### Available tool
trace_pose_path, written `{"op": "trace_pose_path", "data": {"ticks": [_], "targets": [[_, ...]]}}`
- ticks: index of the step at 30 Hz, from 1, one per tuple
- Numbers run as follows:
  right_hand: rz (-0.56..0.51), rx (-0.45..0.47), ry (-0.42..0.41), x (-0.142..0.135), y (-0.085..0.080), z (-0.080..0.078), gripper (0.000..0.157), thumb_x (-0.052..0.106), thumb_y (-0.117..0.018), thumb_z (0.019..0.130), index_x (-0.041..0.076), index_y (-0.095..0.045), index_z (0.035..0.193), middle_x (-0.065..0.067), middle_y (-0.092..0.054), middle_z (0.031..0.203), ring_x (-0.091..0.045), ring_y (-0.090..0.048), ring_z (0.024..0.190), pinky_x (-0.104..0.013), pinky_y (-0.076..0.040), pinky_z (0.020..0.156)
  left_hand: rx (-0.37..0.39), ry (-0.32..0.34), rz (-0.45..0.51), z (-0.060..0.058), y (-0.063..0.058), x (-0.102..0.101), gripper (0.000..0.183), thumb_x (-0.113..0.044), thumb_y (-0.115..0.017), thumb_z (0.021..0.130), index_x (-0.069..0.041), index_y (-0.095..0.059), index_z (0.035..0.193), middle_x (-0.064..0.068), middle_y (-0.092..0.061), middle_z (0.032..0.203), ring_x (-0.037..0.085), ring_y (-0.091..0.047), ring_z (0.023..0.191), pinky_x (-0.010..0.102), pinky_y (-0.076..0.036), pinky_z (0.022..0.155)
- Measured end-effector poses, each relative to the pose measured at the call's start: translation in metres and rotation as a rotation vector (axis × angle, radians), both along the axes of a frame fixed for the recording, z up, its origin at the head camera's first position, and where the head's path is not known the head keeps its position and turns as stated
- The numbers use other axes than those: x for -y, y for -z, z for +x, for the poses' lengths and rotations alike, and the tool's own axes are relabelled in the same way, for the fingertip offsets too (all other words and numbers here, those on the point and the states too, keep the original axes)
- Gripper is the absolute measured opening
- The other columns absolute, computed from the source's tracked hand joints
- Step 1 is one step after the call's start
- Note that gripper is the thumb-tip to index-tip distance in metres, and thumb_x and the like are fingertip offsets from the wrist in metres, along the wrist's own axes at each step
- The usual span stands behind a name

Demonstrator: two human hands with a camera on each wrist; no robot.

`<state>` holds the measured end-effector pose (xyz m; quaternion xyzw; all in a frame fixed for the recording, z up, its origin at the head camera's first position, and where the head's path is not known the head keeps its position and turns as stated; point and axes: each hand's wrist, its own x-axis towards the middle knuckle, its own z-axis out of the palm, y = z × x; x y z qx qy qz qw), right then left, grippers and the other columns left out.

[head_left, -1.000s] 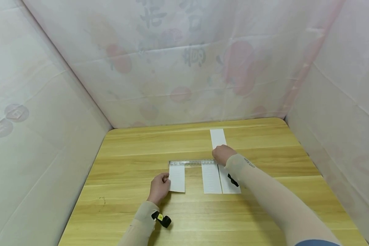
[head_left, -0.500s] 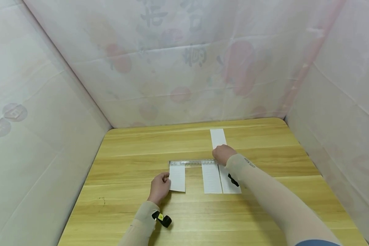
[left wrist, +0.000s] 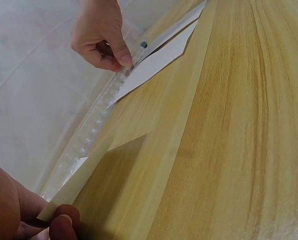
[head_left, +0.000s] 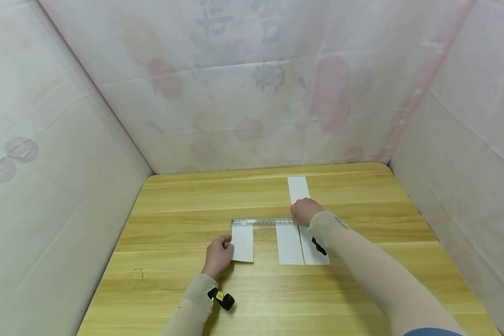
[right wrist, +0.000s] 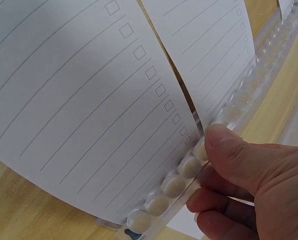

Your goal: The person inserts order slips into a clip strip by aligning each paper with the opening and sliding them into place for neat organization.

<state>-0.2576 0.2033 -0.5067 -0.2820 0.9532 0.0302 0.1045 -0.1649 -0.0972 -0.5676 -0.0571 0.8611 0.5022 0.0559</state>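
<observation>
In the head view, a clear plastic strip with a row of round bumps lies across the top ends of several white paper slips. My left hand pinches the left slip by its left side, and in the left wrist view this paper is lifted at that edge. At the other end, my right hand grips the bumpy strip between thumb and curled fingers. Printed lines and small checkboxes cover the two right slips, which hang side by side from the strip with a narrow gap between.
Another white slip lies beyond the right hand, its near end hidden by that hand. Everything rests on a wooden table. Printed fabric walls enclose the back and both sides. A black wrist camera sits on the left sleeve.
</observation>
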Motion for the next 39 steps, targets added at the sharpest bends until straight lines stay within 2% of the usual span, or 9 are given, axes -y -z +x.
{"op": "trace_pose_path", "data": {"ticks": [9, 17, 32, 39], "targets": [[-0.009, -0.003, 0.002, -0.005, -0.001, -0.001, 0.005, 0.010, -0.075, 0.083, 0.009, -0.071, 0.085, 0.000, -0.067, 0.076, -0.014, -0.061, 0.066, -0.031, -0.052, 0.064, 0.000, 0.007, -0.003, -0.001, 0.000, -0.003, 0.031, -0.006, -0.055, 0.093, 0.001, -0.063, 0.121, 0.003, -0.055, 0.081, 0.016, -0.047, 0.067, 0.031, -0.040, 0.065], [-0.031, 0.013, 0.009, -0.010, 0.001, -0.003, 0.002, 0.008, -0.073, 0.084, 0.009, -0.071, 0.084, 0.001, -0.067, 0.075, -0.012, -0.059, 0.064, -0.030, -0.051, 0.064, 0.003, 0.008, -0.009, -0.001, -0.001, -0.007, 0.031, -0.006, -0.056, 0.092, 0.001, -0.064, 0.120, 0.003, -0.056, 0.083, 0.018, -0.050, 0.075, 0.031, -0.042, 0.067], [-0.024, 0.007, 0.004, -0.007, -0.002, -0.003, 0.005, 0.006, -0.071, 0.086, 0.010, -0.070, 0.083, 0.000, -0.065, 0.074, -0.012, -0.058, 0.064, -0.031, -0.052, 0.065, 0.005, 0.014, -0.015, -0.003, -0.004, -0.010, 0.030, -0.007, -0.058, 0.092, 0.004, -0.064, 0.120, 0.003, -0.056, 0.078, 0.017, -0.050, 0.071, 0.029, -0.042, 0.062], [-0.021, 0.001, -0.004, -0.007, -0.001, -0.003, 0.004, 0.006, -0.070, 0.086, 0.009, -0.072, 0.085, 0.000, -0.066, 0.075, -0.012, -0.058, 0.065, -0.031, -0.052, 0.065, -0.006, -0.020, -0.008, -0.001, -0.007, -0.011, 0.037, -0.009, -0.059, 0.091, 0.004, -0.059, 0.125, 0.004, -0.057, 0.079, 0.017, -0.051, 0.070, 0.031, -0.044, 0.064]]}}
